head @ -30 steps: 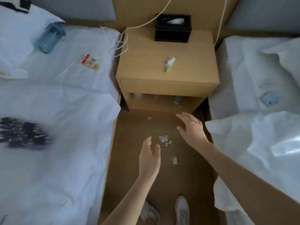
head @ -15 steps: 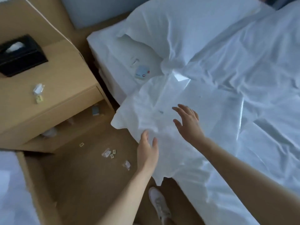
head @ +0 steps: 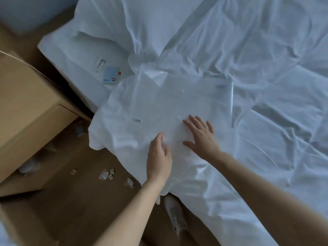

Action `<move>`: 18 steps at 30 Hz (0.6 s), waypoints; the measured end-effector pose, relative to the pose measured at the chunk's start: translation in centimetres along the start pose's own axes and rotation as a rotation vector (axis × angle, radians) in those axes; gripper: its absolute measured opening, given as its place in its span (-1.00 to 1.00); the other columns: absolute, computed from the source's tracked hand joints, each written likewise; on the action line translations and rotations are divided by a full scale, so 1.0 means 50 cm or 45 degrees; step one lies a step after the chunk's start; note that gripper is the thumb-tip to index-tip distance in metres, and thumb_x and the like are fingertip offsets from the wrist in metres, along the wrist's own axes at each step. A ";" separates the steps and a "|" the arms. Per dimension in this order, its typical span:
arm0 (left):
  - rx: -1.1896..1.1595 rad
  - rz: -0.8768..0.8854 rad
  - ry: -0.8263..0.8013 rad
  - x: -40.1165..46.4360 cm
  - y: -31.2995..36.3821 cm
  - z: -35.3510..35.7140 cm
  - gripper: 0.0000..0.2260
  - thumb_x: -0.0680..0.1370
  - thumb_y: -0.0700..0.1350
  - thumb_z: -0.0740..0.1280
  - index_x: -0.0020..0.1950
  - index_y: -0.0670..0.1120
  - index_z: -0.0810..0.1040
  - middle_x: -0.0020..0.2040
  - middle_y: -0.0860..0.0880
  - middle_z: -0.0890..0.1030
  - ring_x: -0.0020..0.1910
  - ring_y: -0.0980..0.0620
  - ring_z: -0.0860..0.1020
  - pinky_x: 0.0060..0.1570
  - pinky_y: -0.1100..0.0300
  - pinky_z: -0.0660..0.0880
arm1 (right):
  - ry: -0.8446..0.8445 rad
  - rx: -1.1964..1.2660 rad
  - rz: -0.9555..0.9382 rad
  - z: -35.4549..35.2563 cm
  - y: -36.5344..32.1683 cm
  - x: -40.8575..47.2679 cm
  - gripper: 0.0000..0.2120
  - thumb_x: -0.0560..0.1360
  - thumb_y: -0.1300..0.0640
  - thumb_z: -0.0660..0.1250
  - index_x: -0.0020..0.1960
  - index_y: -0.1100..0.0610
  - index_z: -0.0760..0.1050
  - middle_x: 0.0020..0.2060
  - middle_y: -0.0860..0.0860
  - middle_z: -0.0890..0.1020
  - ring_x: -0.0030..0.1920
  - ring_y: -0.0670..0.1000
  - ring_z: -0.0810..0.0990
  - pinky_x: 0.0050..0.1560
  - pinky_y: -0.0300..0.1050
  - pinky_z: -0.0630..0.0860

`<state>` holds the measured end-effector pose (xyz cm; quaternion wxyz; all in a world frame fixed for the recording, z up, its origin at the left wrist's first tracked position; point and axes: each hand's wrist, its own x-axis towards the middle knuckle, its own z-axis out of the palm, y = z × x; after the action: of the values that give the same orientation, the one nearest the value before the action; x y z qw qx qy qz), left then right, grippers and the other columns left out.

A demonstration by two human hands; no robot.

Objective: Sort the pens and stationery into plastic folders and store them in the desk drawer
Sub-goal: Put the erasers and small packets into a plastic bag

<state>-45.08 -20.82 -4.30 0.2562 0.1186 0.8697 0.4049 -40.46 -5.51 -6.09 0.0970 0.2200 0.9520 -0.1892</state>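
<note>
A clear plastic folder lies flat on the white duvet of the right bed, one corner folded up near the pillow, with a small barcode label on it. My right hand rests flat on its near edge with the fingers spread. My left hand hovers at the folder's near left corner over the duvet edge, fingers straight and holding nothing. A small light-blue packet and a little clear wrapper lie on the sheet beside the pillow. No pens show in this view.
A wooden nightstand stands at the left with its open lower shelf holding small items. Several tiny clear packets and clips are scattered on the wooden floor between the beds. A white shoe stands by the bed edge.
The view swung right from the nightstand to the right bed. Both hands moved forward; the right hand came down onto the clear folder and the left reached its near corner.
</note>
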 end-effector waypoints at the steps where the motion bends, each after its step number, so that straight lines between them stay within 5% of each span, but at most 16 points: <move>1: 0.109 0.068 0.021 0.008 -0.001 -0.003 -0.59 0.62 -0.19 0.19 0.47 -0.07 0.26 0.41 -0.05 0.32 0.38 0.02 0.33 0.27 0.25 0.29 | 0.009 -0.008 -0.016 0.005 0.003 0.001 -0.31 0.53 -0.05 0.29 0.53 0.01 0.04 0.54 -0.03 0.00 0.54 0.01 -0.09 0.47 -0.02 -0.20; 5: 0.527 0.205 0.007 0.039 -0.008 -0.013 -0.45 0.56 -0.19 0.30 0.51 -0.06 0.16 0.51 -0.14 0.06 0.48 -0.12 0.09 0.41 0.11 0.17 | 0.028 -0.058 -0.057 0.024 0.017 0.001 -0.35 0.54 -0.03 0.28 0.53 0.06 0.08 0.54 0.01 0.05 0.54 0.04 -0.03 0.48 0.02 -0.18; 9: 0.792 0.191 -0.114 0.053 -0.017 -0.015 -0.36 0.59 -0.09 0.26 0.55 -0.01 -0.05 0.54 -0.12 -0.16 0.52 -0.12 -0.10 0.49 0.03 -0.02 | 0.187 -0.213 -0.166 0.051 0.027 -0.002 -0.33 0.27 0.06 0.57 0.32 0.20 0.46 0.32 0.15 0.48 0.30 0.19 0.48 0.29 0.25 0.30; 11: 0.845 0.181 -0.147 0.055 -0.021 -0.015 -0.37 0.61 -0.05 0.22 0.55 0.01 -0.10 0.55 -0.09 -0.21 0.53 -0.09 -0.15 0.48 0.02 -0.10 | 0.270 -0.246 -0.203 0.058 0.030 -0.003 -0.37 0.22 0.07 0.60 0.23 0.24 0.53 0.22 0.19 0.56 0.20 0.22 0.56 0.14 0.33 0.41; 15: 0.786 0.148 -0.134 0.060 -0.026 -0.013 -0.36 0.61 -0.05 0.23 0.55 0.01 -0.10 0.55 -0.06 -0.19 0.53 -0.07 -0.17 0.47 0.02 -0.13 | 0.507 -0.258 -0.363 0.067 0.031 -0.011 -0.69 0.42 0.25 0.39 0.14 0.31 0.57 0.09 0.24 0.62 0.08 0.27 0.61 -0.01 0.28 0.54; 18: 0.795 0.229 -0.087 0.065 -0.022 -0.010 -0.38 0.62 -0.08 0.21 0.56 0.01 -0.09 0.56 -0.04 -0.16 0.53 -0.05 -0.19 0.46 0.01 -0.21 | 0.611 -0.179 -0.425 0.059 0.026 -0.011 -0.68 0.37 0.36 0.17 0.02 0.33 0.61 -0.05 0.19 0.68 -0.04 0.20 0.67 -0.11 0.10 0.60</move>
<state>-48.06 -20.49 -6.01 0.1996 0.2814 0.9288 0.1353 -39.07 -5.81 -9.03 -0.1483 0.0916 0.9815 -0.0789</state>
